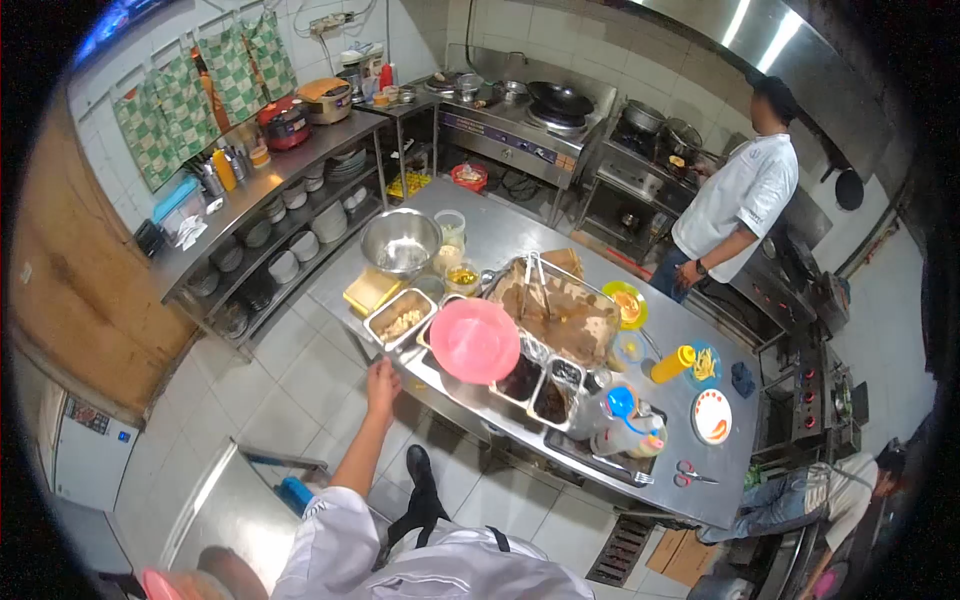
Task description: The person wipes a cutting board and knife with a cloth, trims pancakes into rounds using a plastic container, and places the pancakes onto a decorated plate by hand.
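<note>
My left hand (382,384) hangs just off the near edge of the steel table (480,222), its fingers curled; whether they hold anything is too small to tell. Closest to it is a metal tray of pale chopped food (402,318). A pink bowl (475,340) rests over the metal containers to the right of that tray. Behind the bowl lies a large tray of brown food (572,308) with metal tongs (541,290) on it. A steel mixing bowl (401,242) stands at the table's left end. My right hand is out of view.
A person in a white shirt (745,190) stands by the stove; another person (845,495) bends at the lower right. Scissors (690,474), a yellow bottle (673,364) and a white plate (711,416) lie toward the table's right end. A shelf counter (270,180) runs along the left.
</note>
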`<state>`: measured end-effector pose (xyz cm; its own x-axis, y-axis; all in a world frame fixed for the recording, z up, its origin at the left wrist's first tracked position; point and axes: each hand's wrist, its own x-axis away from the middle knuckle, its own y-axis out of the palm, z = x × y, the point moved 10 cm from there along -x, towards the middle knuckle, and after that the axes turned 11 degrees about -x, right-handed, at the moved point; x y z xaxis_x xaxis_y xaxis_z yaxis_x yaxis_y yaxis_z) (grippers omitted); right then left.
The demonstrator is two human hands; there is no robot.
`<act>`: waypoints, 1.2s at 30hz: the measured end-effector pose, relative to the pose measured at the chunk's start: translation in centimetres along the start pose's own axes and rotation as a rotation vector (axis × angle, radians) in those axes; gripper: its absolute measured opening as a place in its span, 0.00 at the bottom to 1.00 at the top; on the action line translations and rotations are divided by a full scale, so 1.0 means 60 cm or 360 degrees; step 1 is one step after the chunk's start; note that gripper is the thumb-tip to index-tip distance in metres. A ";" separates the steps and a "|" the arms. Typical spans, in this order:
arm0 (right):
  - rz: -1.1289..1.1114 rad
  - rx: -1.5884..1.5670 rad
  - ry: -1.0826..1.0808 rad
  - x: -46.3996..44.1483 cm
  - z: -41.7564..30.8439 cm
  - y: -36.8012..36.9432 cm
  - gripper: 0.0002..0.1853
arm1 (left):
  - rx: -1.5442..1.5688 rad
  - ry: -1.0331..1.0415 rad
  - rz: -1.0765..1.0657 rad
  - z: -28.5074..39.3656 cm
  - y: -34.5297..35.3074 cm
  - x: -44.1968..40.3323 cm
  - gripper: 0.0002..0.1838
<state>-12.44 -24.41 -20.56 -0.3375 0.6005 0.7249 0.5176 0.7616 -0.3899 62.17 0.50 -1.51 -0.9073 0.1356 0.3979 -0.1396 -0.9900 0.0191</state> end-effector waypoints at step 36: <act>-0.0266 0.0324 -0.0185 0.171 -1.079 0.271 0.15 | -0.0542 -0.0316 -0.0471 0.327 0.002 -0.479 0.21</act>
<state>43.44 -21.64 17.29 -0.4989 0.4776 0.7232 0.2826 0.8785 -0.3852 96.03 -4.28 5.06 -0.7206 0.3662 0.5887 -0.5317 -0.8369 -0.1302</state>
